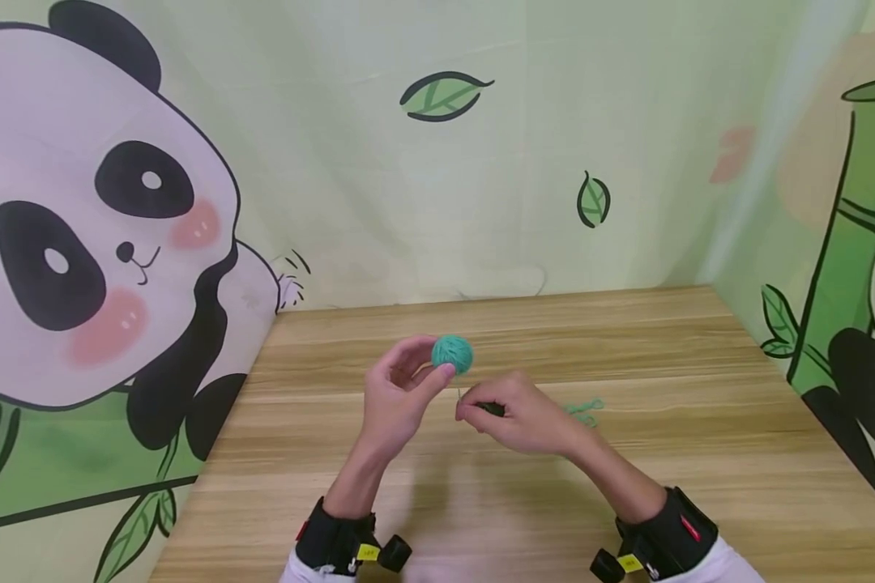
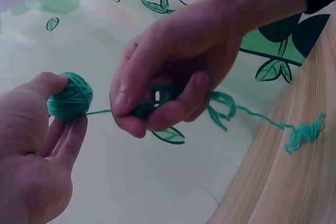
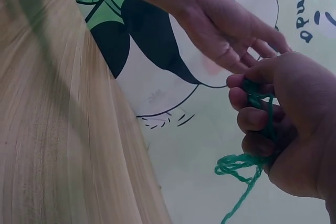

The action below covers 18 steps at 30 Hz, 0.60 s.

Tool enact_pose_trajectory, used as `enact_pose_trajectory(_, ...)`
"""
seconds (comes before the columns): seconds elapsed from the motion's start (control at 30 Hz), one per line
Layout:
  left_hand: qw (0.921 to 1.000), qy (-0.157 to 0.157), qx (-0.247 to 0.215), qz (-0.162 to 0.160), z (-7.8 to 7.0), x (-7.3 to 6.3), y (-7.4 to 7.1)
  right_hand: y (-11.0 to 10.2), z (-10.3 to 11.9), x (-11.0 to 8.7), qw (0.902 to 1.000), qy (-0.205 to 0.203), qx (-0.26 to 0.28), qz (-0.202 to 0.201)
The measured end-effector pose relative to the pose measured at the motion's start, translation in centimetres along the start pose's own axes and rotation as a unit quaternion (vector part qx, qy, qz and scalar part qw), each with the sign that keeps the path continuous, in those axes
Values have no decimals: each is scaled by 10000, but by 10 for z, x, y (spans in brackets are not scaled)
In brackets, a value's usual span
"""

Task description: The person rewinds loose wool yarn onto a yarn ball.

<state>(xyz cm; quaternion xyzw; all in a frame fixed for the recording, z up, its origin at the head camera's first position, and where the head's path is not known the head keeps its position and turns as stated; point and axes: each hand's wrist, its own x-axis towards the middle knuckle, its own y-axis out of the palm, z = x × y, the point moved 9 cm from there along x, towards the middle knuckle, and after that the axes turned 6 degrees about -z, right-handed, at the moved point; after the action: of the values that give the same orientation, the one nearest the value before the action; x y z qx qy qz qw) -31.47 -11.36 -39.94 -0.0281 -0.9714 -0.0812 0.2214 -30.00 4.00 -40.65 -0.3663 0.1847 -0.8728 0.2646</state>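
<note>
Above the desk [image 1: 321,356], the left hand [image 1: 397,401] pinched a teal ball [image 1: 452,355]; the right hand [image 1: 525,414], fingers curled, gripped yarn [image 3: 252,159] running from it. A tangle [image 2: 304,135] lay nearer the desk's right edge than its left.

Shows one legible text, in the right wrist view: bears on the far pale green printed fabric backdrop [image 3: 194,182], at left above the black-and-white panda drawing [image 3: 157,45], the dark lowercase rounded word [image 3: 300,6] "panda" or "pando", with a last letter too unclear to settle. Lies sideways in that view, running downward from the top edge. Shows in the head view a small yellow rectangular sticker [image 1: 368,552] at the near left black fabric wristband [image 1: 335,534] and a matching yellow sticker [image 1: 629,563] at the near right black fabric wristband [image 1: 659,534], both with dark marks too small to read. Carries on the right band also a small red rectangular tag [image 1: 689,528], likewise too small to read.
</note>
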Motion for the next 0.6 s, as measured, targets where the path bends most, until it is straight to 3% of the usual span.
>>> enact_pose_trajectory(0.1,10000,72,23,-34,2,1,0,2,12,0,9990,-291,-280,172)
enact_pose_trajectory(0.2,9998,169,87,-42,5,1,-1,0,21,-1,9982,-333,-446,234)
enact_pose_trajectory(0.4,9988,375,306,99,7,0,-1,-14,30,-2,9997,43,-159,190)
enact_pose_trajectory(0.6,9973,415,380,480,9,-4,8,-37,34,4,9988,477,15,71)
